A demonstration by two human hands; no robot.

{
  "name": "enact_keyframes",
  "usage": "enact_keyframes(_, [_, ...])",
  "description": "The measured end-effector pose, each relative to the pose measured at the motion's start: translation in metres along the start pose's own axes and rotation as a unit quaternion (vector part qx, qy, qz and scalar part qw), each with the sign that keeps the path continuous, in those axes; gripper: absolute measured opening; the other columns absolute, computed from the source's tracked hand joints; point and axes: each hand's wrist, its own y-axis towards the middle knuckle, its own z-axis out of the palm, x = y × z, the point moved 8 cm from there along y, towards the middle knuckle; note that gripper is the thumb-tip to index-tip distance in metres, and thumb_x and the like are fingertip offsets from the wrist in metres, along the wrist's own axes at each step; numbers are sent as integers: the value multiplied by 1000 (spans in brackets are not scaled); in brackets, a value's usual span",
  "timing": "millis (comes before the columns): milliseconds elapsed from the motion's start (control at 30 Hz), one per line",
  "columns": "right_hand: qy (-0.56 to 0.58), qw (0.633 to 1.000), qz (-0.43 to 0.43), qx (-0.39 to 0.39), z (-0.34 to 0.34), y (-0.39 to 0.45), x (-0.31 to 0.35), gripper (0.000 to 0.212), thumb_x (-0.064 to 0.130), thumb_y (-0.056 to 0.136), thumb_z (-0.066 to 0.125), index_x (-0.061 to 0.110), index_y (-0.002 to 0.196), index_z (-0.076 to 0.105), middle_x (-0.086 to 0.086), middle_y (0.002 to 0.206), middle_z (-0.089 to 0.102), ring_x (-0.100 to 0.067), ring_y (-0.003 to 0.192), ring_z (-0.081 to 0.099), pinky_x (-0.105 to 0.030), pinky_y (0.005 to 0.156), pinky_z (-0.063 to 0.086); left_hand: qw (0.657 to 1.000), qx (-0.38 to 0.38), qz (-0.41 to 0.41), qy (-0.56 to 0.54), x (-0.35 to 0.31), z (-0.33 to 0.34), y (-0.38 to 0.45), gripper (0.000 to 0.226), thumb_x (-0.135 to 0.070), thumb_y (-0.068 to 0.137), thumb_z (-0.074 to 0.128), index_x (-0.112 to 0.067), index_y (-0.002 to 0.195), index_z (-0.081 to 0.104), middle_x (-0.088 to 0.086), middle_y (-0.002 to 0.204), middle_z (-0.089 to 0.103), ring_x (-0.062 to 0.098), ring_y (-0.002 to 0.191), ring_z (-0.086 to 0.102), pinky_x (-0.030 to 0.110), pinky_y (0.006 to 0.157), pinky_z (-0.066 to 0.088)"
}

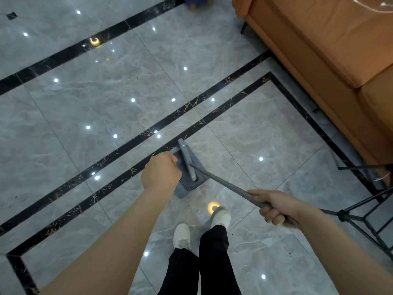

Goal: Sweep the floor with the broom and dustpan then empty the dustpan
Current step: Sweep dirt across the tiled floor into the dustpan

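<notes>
Now we're mid-sweep on the grey marble floor (89, 96), and both hands are busy. The right hand (274, 206) is wrapped around the upper end of the broom (223, 182) handle, fingers curled under the shaft, gripping it firmly. That long grey handle runs on a diagonal, from the right hand down and away toward the left, ending at the broom head, which sits right inside the mouth of the dustpan (184, 184).

The left hand (160, 172) is closed in a fist directly above the dustpan, just left of the broom head. It appears to be holding the dustpan's upright handle, though the fist hides the handle itself, so that's a judgement, not a certainty. The dustpan rests on the floor just ahead of the person's white shoes (181, 235), beside the nearer of the two black inlay strips (119, 162) crossing the tiles.

Here's the key relation: the broom head already lies in the pan, nearer the left hand, with the shaft's long axis pointing back to the right hand. Any pull along that axis draws debris deeper in. A few dark specks show on the tiles farther out.

An orange sofa (319, 50) stands along the far right. No brand, label or writing is readable anywhere.
</notes>
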Motion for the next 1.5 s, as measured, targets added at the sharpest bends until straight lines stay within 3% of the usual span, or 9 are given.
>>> enact_keyframes(100, [67, 998, -3, 15, -13, -14, -2, 35, 16, 101, 37, 25, 132, 50, 4, 50, 26, -2, 31, 20, -11, 24, 17, 1000, 0, -4, -4, 4, -1, -2, 23, -6, 87, 56, -18, 103, 67, 5, 101, 68, 25, 88, 65, 30, 63, 49])
enact_keyframes(300, [48, 995, -78, -49, -19, -28, -3, 40, 15, 101, 33, 25, 139, 43, 2, 48, 32, -4, 30, 23, -10, 26, 17, 1000, 2, -15, -12, 39, -17, -32, 23, -7, 89, 54, -22, 100, 67, 1, 96, 69, 25, 77, 68, 35, 66, 58])
enact_keyframes(433, [8, 990, -106, -96, -28, -33, -7, 43, 12, 102, 29, 23, 142, 39, -2, 57, 30, -5, 26, 24, -9, 26, 18, 999, -9, -32, -39, 72, -30, -63, 25, -4, 87, 54, -22, 97, 68, -2, 97, 69, 21, 69, 65, 30, 65, 55])
enact_keyframes(600, [-37, 984, -119, -125, -37, -38, -42, 44, 9, 101, 29, 20, 143, 39, -2, 59, 29, -6, 26, 24, -11, 26, 19, 991, -44, -89, -90, 122, -37, -113, 20, -11, 91, 52, -20, 88, 70, 0, 93, 69, 21, 53, 65, 39, 66, 60])
enact_keyframes(900, [-100, 970, -110, -192, -42, -20, -134, 45, 5, 99, 27, 17, 138, 45, -5, 60, 34, -9, 27, 26, -11, 29, 19, 985, -29, -149, -81, 211, -13, -207, 26, -2, 88, 50, -19, 83, 70, 1, 106, 68, 23, 69, 67, 34, 56, 58])
enact_keyframes(1000, [-118, 970, -102, -186, -32, -16, -152, 43, 3, 98, 26, 11, 133, 49, -3, 61, 30, -11, 32, 25, -11, 30, 17, 981, -13, -171, -92, 242, 6, -234, 27, -1, 90, 48, -18, 82, 67, -5, 97, 70, 17, 73, 65, 31, 51, 55])
enact_keyframes(1100, [-123, 974, -91, -165, -19, -11, -168, 44, 4, 98, 26, 17, 134, 47, -2, 60, 28, -7, 25, 24, -10, 29, 17, 975, -21, -187, -121, 270, 18, -254, 23, -1, 92, 49, -14, 89, 68, -3, 97, 70, 11, 69, 59, 26, 46, 47])
enact_keyframes(1333, [-156, 985, -51, -61, 56, -11, -211, 44, 9, 100, 29, 23, 141, 41, 0, 57, 26, -5, 28, 21, -10, 27, 16, 968, -52, -203, -138, 321, 28, -284, 22, -6, 94, 51, -16, 91, 70, 6, 118, 65, 22, 79, 60, 26, 48, 48])
enact_keyframes(1500, [-138, 988, -55, -36, 84, -31, -211, 40, 13, 101, 33, 22, 139, 44, 0, 51, 31, -4, 28, 22, -9, 26, 16, 972, -55, -190, -124, 330, 27, -283, 27, -3, 90, 48, -20, 88, 69, 1, 112, 66, 20, 65, 63, 41, 66, 59])
